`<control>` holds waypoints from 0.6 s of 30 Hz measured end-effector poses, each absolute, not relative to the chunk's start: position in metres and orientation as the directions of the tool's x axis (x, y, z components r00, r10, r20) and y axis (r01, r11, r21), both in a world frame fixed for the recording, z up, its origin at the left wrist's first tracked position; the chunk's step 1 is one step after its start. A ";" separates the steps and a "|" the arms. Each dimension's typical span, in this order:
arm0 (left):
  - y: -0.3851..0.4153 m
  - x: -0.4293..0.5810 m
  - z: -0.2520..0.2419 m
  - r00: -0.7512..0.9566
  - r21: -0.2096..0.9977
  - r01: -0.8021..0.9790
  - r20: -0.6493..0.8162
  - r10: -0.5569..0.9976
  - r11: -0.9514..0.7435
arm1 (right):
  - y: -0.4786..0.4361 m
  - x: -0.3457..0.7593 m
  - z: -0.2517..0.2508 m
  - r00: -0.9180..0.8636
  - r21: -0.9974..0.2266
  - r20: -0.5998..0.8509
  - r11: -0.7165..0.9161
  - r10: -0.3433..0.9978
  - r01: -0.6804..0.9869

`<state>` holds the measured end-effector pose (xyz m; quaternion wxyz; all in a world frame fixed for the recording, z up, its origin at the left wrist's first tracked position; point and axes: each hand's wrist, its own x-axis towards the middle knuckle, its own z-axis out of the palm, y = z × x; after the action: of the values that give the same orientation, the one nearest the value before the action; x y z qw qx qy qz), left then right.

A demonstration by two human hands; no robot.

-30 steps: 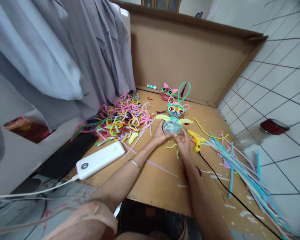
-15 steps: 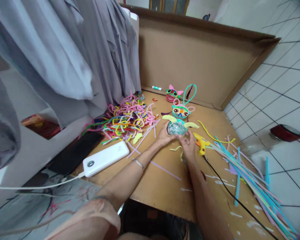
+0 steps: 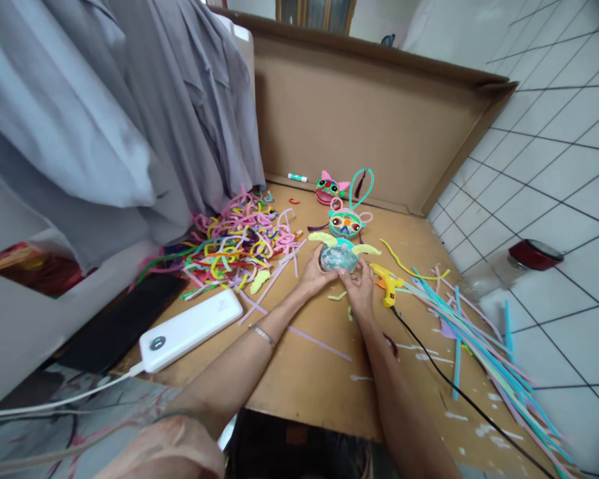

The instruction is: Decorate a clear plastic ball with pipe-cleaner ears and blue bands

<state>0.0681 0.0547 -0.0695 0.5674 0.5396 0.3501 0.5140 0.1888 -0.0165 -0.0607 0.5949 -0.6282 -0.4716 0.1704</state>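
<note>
Between my hands is a rounded, shiny greenish craft piece (image 3: pixel 338 258) with turquoise fuzzy trim and two pale yellow ear-like strips spreading from its far side. My left hand (image 3: pixel 315 274) grips its left side, fingers wrapped around the edge. On the right, my right hand (image 3: pixel 358 285) presses its fingers to the near right edge. Just beyond it sits a finished-looking animal-face ornament (image 3: pixel 346 223) with pink ears and a turquoise loop. Behind that is a red and green one (image 3: pixel 328 189) with pink pointed ears. A yellow glue gun (image 3: pixel 390 285) lies right of my right hand.
A tangled heap of pipe cleaners (image 3: pixel 249 233) lies at left, near a white power bank (image 3: pixel 192 329) and a black flat object (image 3: pixel 124 322). Long pipe cleaners (image 3: pixel 479 352) and the glue gun's black cord (image 3: pixel 444 362) stretch across the right. A cardboard wall (image 3: pixel 349 120) stands behind.
The whole view has shifted, so the table and its things sit further left in the picture. Both hands keep hold of the craft piece, with little visible change in grip.
</note>
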 end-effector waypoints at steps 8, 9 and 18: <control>0.046 0.066 -0.061 0.212 0.980 -0.043 0.201 0.956 -0.197 | -0.015 0.192 -0.064 0.503 -0.911 0.331 0.132 0.798 0.390; 0.045 0.066 -0.060 0.214 0.979 -0.031 0.203 0.956 -0.201 | -0.015 0.192 -0.064 0.504 -0.915 0.320 0.122 0.802 0.385; 0.043 0.062 -0.063 0.225 0.983 -0.067 0.184 0.957 -0.174 | -0.019 0.190 -0.062 0.520 -0.916 0.331 0.136 0.787 0.378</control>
<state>0.0623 0.0430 -0.0634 0.5187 0.5858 0.3796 0.4935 0.1896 -0.0194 -0.0615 0.5977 -0.6346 -0.4590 0.1714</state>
